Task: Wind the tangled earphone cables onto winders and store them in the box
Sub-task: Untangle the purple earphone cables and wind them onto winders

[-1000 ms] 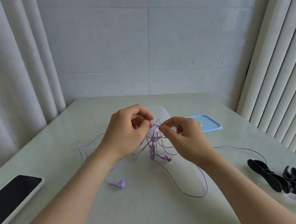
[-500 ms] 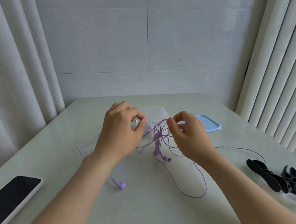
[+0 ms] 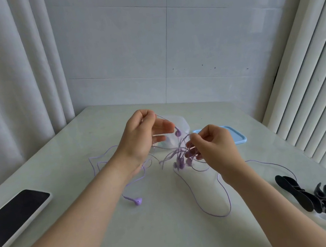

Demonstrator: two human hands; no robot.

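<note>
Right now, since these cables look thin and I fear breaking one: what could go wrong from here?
1. The left hand and right hand both pinch strands of the purple tangle; pulling them apart could tighten the knot or strain the thin wire.
2. One strand trails toward the black winders by the table edge; a hard tug might drag them off.

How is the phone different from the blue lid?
The phone is black with a white edge; the blue lid is pale blue. The phone lies near the left edge, the blue lid farther back by the clear box. Both lie flat on the table.
</note>
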